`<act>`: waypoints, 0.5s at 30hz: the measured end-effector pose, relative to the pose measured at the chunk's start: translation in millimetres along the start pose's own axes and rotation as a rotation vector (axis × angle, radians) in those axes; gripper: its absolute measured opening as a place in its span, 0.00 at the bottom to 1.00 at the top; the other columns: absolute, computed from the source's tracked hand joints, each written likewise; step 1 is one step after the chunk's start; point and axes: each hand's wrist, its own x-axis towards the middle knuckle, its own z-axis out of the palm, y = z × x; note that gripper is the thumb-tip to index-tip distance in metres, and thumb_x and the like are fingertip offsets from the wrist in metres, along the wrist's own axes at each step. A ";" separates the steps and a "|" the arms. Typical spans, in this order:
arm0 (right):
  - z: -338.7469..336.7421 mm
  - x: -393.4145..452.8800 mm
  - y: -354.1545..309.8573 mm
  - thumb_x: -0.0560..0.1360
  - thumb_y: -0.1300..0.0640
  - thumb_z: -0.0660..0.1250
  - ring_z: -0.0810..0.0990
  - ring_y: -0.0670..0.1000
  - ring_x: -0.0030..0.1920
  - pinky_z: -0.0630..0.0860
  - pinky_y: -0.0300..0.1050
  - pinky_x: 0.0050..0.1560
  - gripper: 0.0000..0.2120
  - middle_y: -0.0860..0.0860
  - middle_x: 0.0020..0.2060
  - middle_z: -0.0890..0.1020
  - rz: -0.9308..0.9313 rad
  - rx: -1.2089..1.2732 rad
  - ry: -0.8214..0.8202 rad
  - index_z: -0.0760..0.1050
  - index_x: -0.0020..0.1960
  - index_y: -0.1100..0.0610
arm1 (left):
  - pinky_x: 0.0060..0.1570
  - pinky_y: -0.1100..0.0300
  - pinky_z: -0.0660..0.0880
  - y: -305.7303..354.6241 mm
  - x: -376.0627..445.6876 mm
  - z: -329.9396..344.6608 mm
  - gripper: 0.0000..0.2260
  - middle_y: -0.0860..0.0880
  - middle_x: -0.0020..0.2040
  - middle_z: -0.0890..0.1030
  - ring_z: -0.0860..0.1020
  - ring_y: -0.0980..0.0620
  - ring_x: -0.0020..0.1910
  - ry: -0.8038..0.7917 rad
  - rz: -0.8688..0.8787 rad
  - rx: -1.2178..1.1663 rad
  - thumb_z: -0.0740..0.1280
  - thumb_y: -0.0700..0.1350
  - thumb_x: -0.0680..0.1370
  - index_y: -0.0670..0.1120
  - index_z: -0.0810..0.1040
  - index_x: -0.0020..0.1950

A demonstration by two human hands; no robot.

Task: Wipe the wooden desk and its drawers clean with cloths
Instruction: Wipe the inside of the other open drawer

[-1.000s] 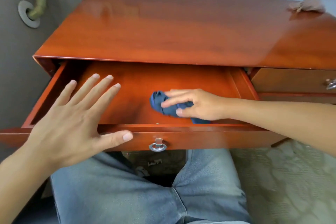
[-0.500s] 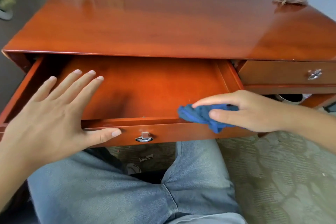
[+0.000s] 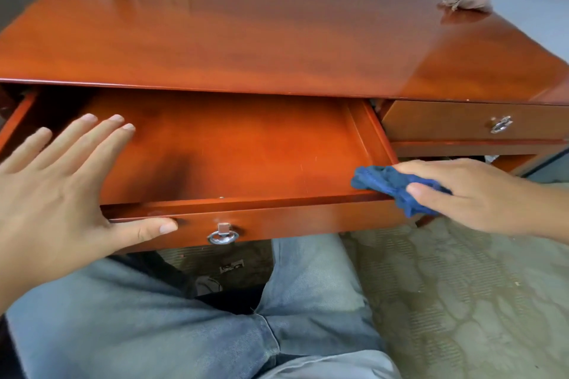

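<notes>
While the left hand [image 3: 58, 191], fingers spread flat, steadies the open drawer [image 3: 234, 151] at its front edge, the right hand [image 3: 468, 194] pinches the blue cloth [image 3: 391, 184] against the drawer's right front corner, apparently wiping its rim.

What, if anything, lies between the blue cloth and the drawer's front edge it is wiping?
Nothing visible does: the blue cloth in the right hand sits at the right end of the open drawer's front edge.
</notes>
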 end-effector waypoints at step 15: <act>54.6 117.4 -216.6 0.84 0.43 0.48 0.75 0.49 0.46 0.71 0.52 0.49 0.13 0.44 0.53 0.72 -0.477 0.041 -0.053 0.66 0.58 0.48 | 0.80 0.42 0.59 -11.6 -35.3 -54.8 0.57 0.43 0.80 0.68 0.63 0.44 0.81 0.057 -0.070 0.195 0.60 0.82 0.69 0.38 0.64 0.81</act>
